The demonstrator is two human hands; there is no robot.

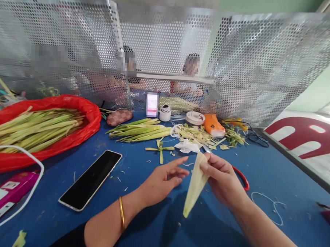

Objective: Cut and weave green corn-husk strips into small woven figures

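My right hand point(223, 179) is closed on a pale yellow-green leaf strip point(194, 186), pinching its upper end so the pointed end hangs down toward the blue table point(138, 224). A red-handled tool point(241, 178), likely scissors, shows behind that hand; I cannot tell whether the hand holds it. My left hand point(162, 180) hovers just left of the strip with fingers stretched out and apart, holding nothing. A gold bangle point(121, 212) circles my left wrist.
A red bag point(80, 112) of green leaf strips lies at left, a black phone point(93, 178) lies face up, and a pink device point(10, 189) trails a white cable. Cut leaves point(140, 131), tape rolls point(194, 118) and scraps sit further back. Other people work behind a perforated metal screen point(168, 51).
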